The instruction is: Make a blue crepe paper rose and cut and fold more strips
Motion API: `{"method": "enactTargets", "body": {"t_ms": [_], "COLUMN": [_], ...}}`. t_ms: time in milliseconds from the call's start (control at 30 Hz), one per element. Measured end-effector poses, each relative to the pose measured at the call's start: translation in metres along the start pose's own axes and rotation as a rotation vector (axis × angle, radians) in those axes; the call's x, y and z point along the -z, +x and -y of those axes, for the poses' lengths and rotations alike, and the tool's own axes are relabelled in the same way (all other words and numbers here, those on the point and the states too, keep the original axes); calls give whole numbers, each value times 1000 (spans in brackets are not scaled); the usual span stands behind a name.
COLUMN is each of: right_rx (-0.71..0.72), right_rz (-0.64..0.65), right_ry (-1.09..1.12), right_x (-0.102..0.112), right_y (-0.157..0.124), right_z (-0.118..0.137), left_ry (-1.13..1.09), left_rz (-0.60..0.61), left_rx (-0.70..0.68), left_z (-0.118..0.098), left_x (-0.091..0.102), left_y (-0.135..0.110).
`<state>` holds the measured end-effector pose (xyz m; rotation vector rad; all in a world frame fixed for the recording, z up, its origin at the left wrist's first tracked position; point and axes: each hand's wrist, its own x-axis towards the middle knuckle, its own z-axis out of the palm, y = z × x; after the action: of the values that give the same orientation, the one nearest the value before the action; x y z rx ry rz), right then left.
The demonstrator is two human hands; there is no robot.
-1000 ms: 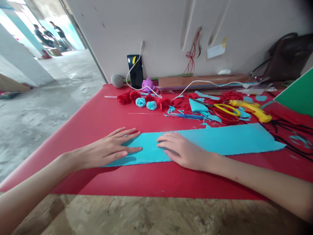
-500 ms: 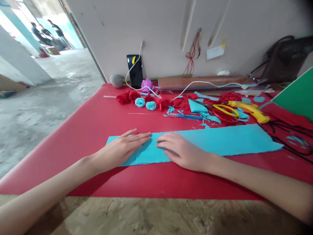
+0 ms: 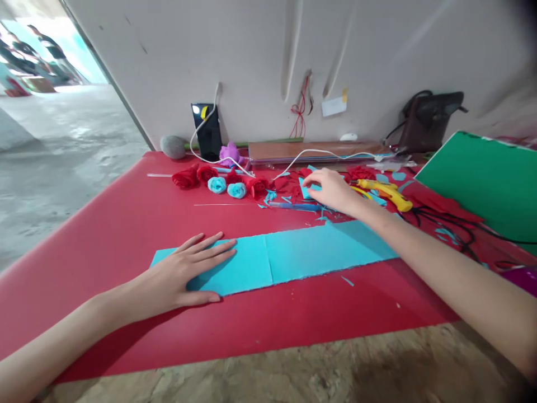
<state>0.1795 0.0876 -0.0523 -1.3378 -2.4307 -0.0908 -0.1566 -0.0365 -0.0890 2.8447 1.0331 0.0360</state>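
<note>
A long blue paper strip [image 3: 302, 252] lies across the red table cover [image 3: 117, 224], with a crease near its middle. My left hand [image 3: 184, 268] is open, lying flat with its fingers stretched out on the strip's left end. My right hand [image 3: 331, 190] reaches to the back of the table, over blue and red paper scraps and the yellow-handled scissors [image 3: 357, 190]. Its fingers curl downward, and what they touch or grip is hidden under the hand. Beside it on the right lies a yellow glue gun [image 3: 390, 193].
Red and blue paper roses [image 3: 218, 182] sit in a row at the back left, with a blue pen [image 3: 293, 206] near them. A phone [image 3: 208, 131] on a white cable leans on the wall. A green sheet [image 3: 482, 179] and a dark bag [image 3: 428, 120] are at the right.
My right hand has left the strip and moved to the back right, over the scissors. My left hand stays flat on the strip. The view has swung to the right.
</note>
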Motion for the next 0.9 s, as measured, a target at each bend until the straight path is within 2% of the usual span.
{"method": "enactTargets", "body": {"t_ms": [67,167,400,700,900], "right_rx": [47,125,182,214,150], "right_rz": [73,137,78,73,38], "right_ry": [-60,-133,-268,-305,-260], "right_x": [3,1,-9,-14,-18], "right_y": [5,1,-6,-8,-7], "right_z": [-27,-44,-39,-53,-56], "left_ry": [-12,-26,2,2,-10], "left_rz": [-19,-44,-9,27,11], "left_rx": [-3,-4,3,21,10], "left_z": [1,1,-1,-7,-4], "left_x": [-1,-1,1,8,6], "left_y": [0,0,1,3,1]}}
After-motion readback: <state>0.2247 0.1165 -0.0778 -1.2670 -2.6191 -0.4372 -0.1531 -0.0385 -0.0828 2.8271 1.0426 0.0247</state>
